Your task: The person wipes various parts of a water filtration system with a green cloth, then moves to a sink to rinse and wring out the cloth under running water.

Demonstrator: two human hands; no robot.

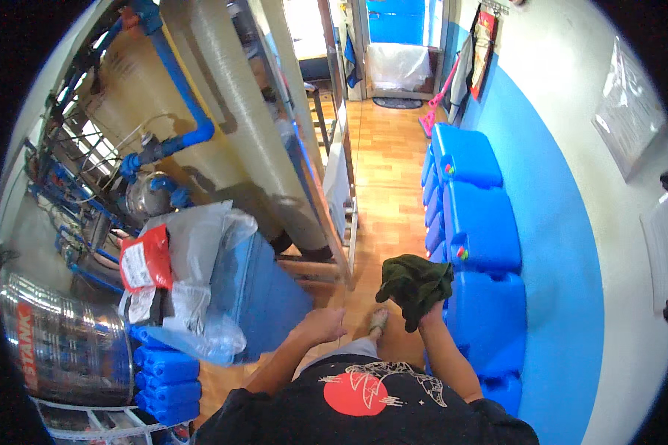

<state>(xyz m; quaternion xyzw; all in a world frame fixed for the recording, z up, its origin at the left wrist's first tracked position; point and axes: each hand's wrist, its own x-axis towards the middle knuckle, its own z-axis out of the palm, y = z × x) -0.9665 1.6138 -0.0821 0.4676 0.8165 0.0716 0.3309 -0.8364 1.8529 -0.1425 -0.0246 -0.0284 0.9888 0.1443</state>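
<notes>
My right hand (427,314) is raised in front of me and grips a crumpled dark green cloth (414,282), which hangs over the fingers. It is close to the nearest of a row of blue plastic water containers (488,320) stacked along the right wall. My left hand (321,325) hangs low at my side, fingers loosely curled, holding nothing that I can see, near a blue container (263,293) draped with plastic bags (193,256).
Tall beige filter tanks (237,111) with blue pipes (182,81) stand on the left, a steel tank (59,341) at lower left. A wooden floor (386,178) runs to a door mat at the far end. A blue and white wall (571,245) lies right.
</notes>
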